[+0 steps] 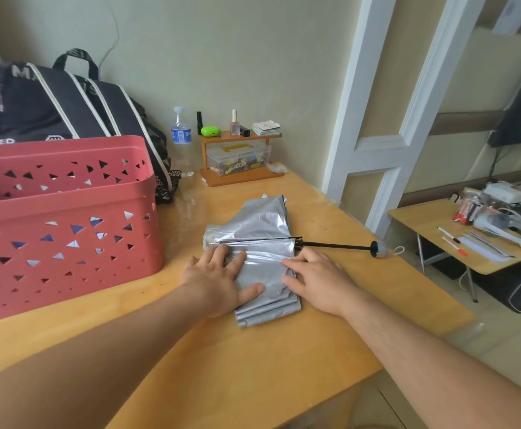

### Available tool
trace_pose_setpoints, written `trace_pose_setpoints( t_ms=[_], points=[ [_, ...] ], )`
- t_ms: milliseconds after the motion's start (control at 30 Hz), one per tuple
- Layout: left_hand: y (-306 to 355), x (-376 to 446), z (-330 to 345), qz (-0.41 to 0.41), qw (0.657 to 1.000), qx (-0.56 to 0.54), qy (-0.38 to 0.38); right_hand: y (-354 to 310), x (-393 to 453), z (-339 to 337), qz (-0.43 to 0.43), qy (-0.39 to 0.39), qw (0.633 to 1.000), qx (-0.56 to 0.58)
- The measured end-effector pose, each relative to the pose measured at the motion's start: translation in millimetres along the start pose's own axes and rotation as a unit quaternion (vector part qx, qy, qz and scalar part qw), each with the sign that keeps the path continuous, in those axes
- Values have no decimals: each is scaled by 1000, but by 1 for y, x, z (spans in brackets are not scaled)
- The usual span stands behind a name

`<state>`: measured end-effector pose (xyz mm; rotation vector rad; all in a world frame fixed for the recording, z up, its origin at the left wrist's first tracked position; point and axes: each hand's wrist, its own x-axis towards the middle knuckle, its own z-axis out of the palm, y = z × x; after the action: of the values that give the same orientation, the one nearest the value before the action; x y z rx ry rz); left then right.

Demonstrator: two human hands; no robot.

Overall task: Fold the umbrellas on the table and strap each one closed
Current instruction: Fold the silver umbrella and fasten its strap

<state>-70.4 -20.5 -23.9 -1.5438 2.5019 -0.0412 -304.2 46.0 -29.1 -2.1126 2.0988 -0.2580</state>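
Note:
A silver-grey umbrella (pixel 260 224) lies collapsed on the wooden table (pixel 253 366), its canopy spread in flat folds. Its black shaft (pixel 333 244) sticks out to the right and ends in a grey handle (pixel 379 249) with a wrist loop at the table's right edge. My left hand (pixel 219 280) lies flat on the near-left part of the canopy, fingers spread. My right hand (pixel 315 278) rests on the canopy's near-right edge just below the shaft, fingertips pressing the fabric. No strap is visible.
A large pink perforated basket (pixel 64 224) stands on the left, with a black bag (pixel 67 100) behind it. At the back are a water bottle (pixel 181 137) and a small wooden shelf (pixel 240 156) with a clear box. A low side table (pixel 469 239) with clutter stands to the right.

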Motion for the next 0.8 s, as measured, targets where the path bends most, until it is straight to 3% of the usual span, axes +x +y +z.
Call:
trace_pose_setpoints(
  t_ms=[167, 300, 433, 567, 700, 800],
  points=[
    [-2, -5, 3, 1, 999, -17, -32, -11, 21, -29, 40, -37, 998, 42],
    [-3, -4, 3, 1, 999, -43, -31, -54, 39, -31, -11, 84, 996, 13],
    [-4, -10, 6, 2, 997, -78, -24, -69, 30, 3, -88, 7, 996, 5],
    [-13, -12, 6, 27, 995, -90, -34, -29, 9, 10, -26, -93, 995, -36],
    [-21, -13, 2, 46, 996, -67, -37, -31, 6, 9, -7, -113, 992, -61],
    [-23, -7, -16, 26, 993, -84, 73, -32, 8, 10, -4, -115, 991, -61]
  ],
)
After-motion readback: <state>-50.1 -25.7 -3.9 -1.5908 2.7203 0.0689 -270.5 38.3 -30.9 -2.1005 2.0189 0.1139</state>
